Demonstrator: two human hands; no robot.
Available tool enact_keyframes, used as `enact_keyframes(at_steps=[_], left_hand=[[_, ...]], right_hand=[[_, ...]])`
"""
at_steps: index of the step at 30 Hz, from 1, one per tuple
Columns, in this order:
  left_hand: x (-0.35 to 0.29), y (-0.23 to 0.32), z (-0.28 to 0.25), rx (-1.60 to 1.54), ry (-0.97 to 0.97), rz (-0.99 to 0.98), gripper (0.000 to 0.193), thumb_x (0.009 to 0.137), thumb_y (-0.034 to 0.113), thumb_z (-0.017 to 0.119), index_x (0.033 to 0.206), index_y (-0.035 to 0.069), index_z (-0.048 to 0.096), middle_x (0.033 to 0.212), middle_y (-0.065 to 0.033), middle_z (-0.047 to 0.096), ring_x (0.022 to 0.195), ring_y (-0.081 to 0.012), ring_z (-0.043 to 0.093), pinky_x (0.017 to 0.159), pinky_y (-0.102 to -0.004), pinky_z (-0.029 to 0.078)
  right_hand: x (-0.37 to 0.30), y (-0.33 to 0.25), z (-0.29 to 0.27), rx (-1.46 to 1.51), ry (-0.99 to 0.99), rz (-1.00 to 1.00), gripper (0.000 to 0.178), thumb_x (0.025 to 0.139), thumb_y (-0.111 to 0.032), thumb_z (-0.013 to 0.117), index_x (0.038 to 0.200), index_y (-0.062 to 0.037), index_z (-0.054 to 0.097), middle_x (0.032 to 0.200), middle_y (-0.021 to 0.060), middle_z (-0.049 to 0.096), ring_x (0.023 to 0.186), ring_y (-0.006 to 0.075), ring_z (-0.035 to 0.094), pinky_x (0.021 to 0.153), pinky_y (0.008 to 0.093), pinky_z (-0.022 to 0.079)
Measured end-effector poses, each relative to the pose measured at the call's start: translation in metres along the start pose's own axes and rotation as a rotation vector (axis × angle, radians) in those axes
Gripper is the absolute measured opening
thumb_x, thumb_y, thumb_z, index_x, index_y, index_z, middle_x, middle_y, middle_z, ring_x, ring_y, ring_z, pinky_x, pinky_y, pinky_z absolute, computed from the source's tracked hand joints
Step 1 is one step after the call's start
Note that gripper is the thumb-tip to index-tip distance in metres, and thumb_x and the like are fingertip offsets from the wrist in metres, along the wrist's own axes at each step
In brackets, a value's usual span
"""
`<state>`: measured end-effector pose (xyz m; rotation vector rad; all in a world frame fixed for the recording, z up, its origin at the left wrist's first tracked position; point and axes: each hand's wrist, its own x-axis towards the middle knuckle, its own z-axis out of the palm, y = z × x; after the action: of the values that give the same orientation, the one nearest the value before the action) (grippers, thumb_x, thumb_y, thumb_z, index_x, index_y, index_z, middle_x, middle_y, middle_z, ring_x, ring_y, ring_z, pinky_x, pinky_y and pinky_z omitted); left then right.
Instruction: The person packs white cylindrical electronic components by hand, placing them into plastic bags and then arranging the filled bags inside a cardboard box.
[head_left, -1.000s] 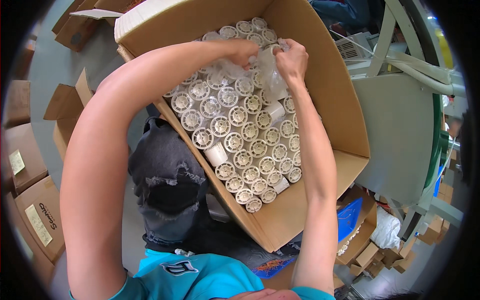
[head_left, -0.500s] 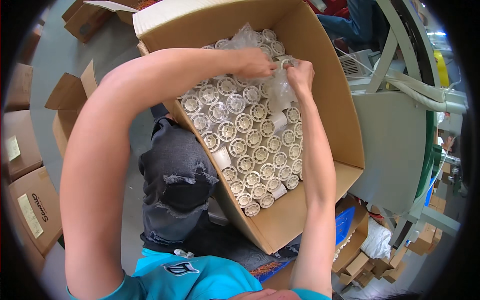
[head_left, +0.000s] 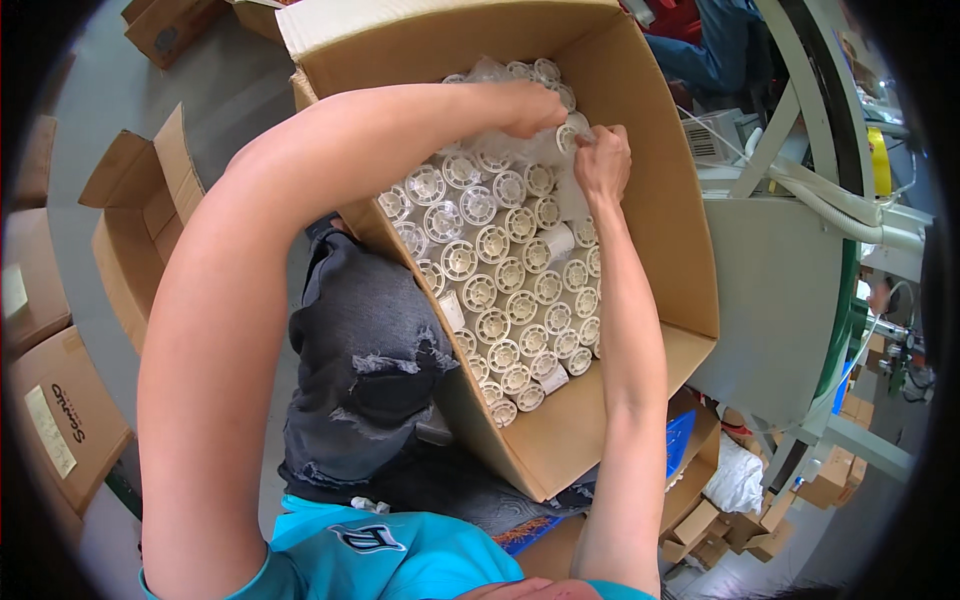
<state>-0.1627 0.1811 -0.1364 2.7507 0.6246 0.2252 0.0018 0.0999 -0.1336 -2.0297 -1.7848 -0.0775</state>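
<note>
A large cardboard box (head_left: 560,460) stands in front of me, packed with rows of cream-white round plastic parts (head_left: 492,243) that have spoked ends. Clear plastic bag film (head_left: 530,152) lies over the parts at the far end. My left hand (head_left: 533,108) is closed at the film's far edge, fingers bent over it. Closed on the film a little to the right is my right hand (head_left: 603,165), near the box's right wall. Between the two hands shows one white round part (head_left: 568,138), partly covered by the film. The fingertips of my left hand are hidden.
Open cardboard boxes (head_left: 150,215) and closed ones (head_left: 70,410) stand on the floor at left. A grey machine (head_left: 770,290) with a metal frame is at right. Beyond the box sits another person in blue trousers (head_left: 705,50). A white bag (head_left: 735,478) lies lower right.
My left hand has moved slightly right and away from me. My right hand stays near the same spot. The film is drawn lower around the white part between them. The view has shifted slightly.
</note>
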Motion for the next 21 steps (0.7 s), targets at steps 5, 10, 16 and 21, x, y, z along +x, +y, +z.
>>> enact_keyframes(at_steps=[5, 10, 16, 21], left_hand=[[0.001, -0.008, -0.004, 0.055, -0.048, -0.018, 0.013, 0.067, 0.001, 0.059, 0.079, -0.002, 0.059, 0.083, -0.0171, 0.063, 0.084, -0.0358, 0.061, 0.068, -0.0442, 0.050], [0.003, -0.011, -0.005, 0.051, -0.123, -0.084, 0.017, 0.068, 0.006, 0.061, 0.084, -0.001, 0.060, 0.085, -0.0175, 0.063, 0.084, -0.0354, 0.061, 0.069, -0.0439, 0.050], [-0.006, 0.004, 0.013, 0.127, -0.299, -0.009, 0.021, 0.072, 0.017, 0.066, 0.089, 0.004, 0.063, 0.088, -0.0164, 0.064, 0.084, -0.0355, 0.062, 0.071, -0.0446, 0.050], [-0.014, -0.005, 0.016, 0.031, -0.204, -0.074, 0.023, 0.069, 0.014, 0.066, 0.090, 0.004, 0.063, 0.088, -0.0169, 0.064, 0.084, -0.0353, 0.062, 0.070, -0.0440, 0.051]], right_hand=[[0.007, -0.001, -0.008, 0.056, -0.010, -0.036, 0.024, 0.073, -0.005, 0.050, 0.092, -0.0011, 0.063, 0.092, 0.0200, 0.060, 0.087, 0.0396, 0.058, 0.077, 0.0446, 0.047], [0.011, -0.008, -0.019, 0.114, 0.007, -0.078, 0.022, 0.073, -0.004, 0.049, 0.090, 0.0000, 0.062, 0.094, 0.0201, 0.061, 0.087, 0.0397, 0.058, 0.076, 0.0441, 0.046], [0.018, -0.015, -0.041, 0.194, 0.056, -0.029, 0.017, 0.074, -0.008, 0.056, 0.086, 0.0001, 0.064, 0.086, 0.0198, 0.064, 0.081, 0.0348, 0.062, 0.074, 0.0385, 0.048], [-0.004, -0.026, -0.052, 0.261, -0.010, -0.049, 0.019, 0.071, -0.004, 0.055, 0.087, -0.0014, 0.065, 0.079, 0.0168, 0.066, 0.076, 0.0285, 0.065, 0.071, 0.0340, 0.049]])
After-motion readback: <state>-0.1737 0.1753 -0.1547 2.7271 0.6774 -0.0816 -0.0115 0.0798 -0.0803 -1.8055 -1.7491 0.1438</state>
